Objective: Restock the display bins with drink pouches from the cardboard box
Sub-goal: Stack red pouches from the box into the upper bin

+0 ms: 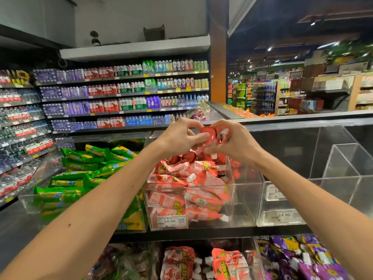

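Both my hands are raised over the middle clear bin [203, 207], which is heaped with red drink pouches [181, 178]. My left hand [179, 136] and my right hand [234, 142] together grip a bunch of red pouches [210, 134] wrapped in clear plastic, fingers curled round it from either side. The bunch hangs just above the pile. No cardboard box is in view.
A bin of green pouches [80, 178] stands to the left; a clear bin [302, 199] to the right holds only price tags. Lower bins hold red pouches [201, 263] and purple pouches [302, 257]. Shelves of bottled water [121, 98] rise behind.
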Demonstrator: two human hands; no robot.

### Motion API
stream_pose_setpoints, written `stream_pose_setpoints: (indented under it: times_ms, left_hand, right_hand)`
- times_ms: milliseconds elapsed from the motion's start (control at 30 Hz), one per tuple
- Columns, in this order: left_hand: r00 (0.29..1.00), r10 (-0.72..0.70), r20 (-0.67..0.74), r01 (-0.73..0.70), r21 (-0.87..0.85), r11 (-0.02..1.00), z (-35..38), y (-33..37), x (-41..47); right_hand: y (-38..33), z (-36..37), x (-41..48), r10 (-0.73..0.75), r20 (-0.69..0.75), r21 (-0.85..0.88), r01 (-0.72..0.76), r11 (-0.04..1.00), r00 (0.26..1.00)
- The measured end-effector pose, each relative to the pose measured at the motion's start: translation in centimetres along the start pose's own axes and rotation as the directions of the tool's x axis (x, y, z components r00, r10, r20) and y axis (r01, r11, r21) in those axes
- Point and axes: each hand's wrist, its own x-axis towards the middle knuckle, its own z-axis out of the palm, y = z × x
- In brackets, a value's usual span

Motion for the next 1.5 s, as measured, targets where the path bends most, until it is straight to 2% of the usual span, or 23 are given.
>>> stream_pose_setpoints:
  times_ms: [100,167,300,400,467,567,667,867,967,1067,1133,1233,1300,1367,1500]
  left_hand:
    - [0.994,0.069,-0.089,-0.054,0.168,0.984,1.2,-0.8,0.6]
    - [0.987,0.075,-0.143,-0.045,0.205,0.978,2.2,-1.9,1.0]
    - [0.979,0.074,-0.188,-0.017,0.287,0.958,4.6,-3.8,2.0]
    - [0.970,0.118,-0.213,-0.008,0.457,0.890,5.8,-4.6,2.9]
    - [0.974,0.100,-0.202,0.033,0.566,0.824,6.0,-4.8,3.3]
    - [0.978,0.042,-0.202,0.085,0.579,0.811,5.8,-5.0,3.5]
    - [0.982,0.022,-0.189,0.098,0.602,0.793,5.4,-4.9,3.3]
    - [0.995,-0.080,-0.055,0.096,0.684,0.723,4.7,-3.2,1.7]
    - [0.991,-0.045,-0.126,0.113,0.610,0.784,4.5,-1.6,0.1]
    - [0.955,-0.013,-0.298,0.130,0.378,0.917,4.3,0.7,-2.8]
    - [0.914,0.006,-0.407,0.126,0.296,0.947,4.9,2.5,-6.1]
    - [0.882,0.011,-0.471,0.115,0.237,0.965,7.7,4.8,-12.8]
    - [0.887,-0.011,-0.462,0.119,0.206,0.971,11.0,6.2,-17.4]
    - [0.908,-0.047,-0.416,0.140,0.197,0.970,15.6,7.0,-21.7]
    - [0.961,-0.163,-0.223,0.197,0.143,0.970,27.0,8.4,-27.7]
  right_hand:
    - [1.3,-0.3,0.1,0.009,0.053,0.072,-0.013,0.997,0.999]
    - [2.5,0.0,0.6,0.017,0.047,0.069,-0.020,0.997,0.999]
    - [4.0,1.6,1.5,0.035,-0.003,-0.114,-0.035,0.993,0.999]
    - [4.7,2.4,1.6,0.020,-0.012,-0.198,-0.022,0.980,1.000]
    - [5.0,2.9,1.4,-0.001,0.013,-0.295,0.005,0.956,1.000]
    - [4.8,3.5,1.3,-0.010,0.025,-0.395,0.019,0.918,1.000]
    - [4.5,3.6,1.1,0.026,0.038,-0.400,-0.009,0.916,0.999]
    - [4.5,2.9,0.1,0.040,0.098,-0.343,-0.004,0.939,0.994]
    - [4.2,2.0,-0.6,-0.034,0.037,-0.278,0.043,0.960,0.999]
    - [3.2,0.7,-2.6,-0.155,-0.068,-0.133,0.145,0.980,0.985]
    - [1.9,-0.1,-5.5,-0.221,-0.110,-0.001,0.223,0.975,0.969]
    - [1.7,-0.8,-12.4,-0.309,-0.130,0.115,0.324,0.939,0.942]
    - [2.7,-1.2,-18.4,-0.329,-0.090,0.173,0.340,0.924,0.940]
    - [4.8,-1.6,-25.0,-0.283,-0.004,0.175,0.279,0.944,0.959]
    - [10.1,-4.3,-37.8,-0.035,0.171,0.095,0.019,0.995,0.985]
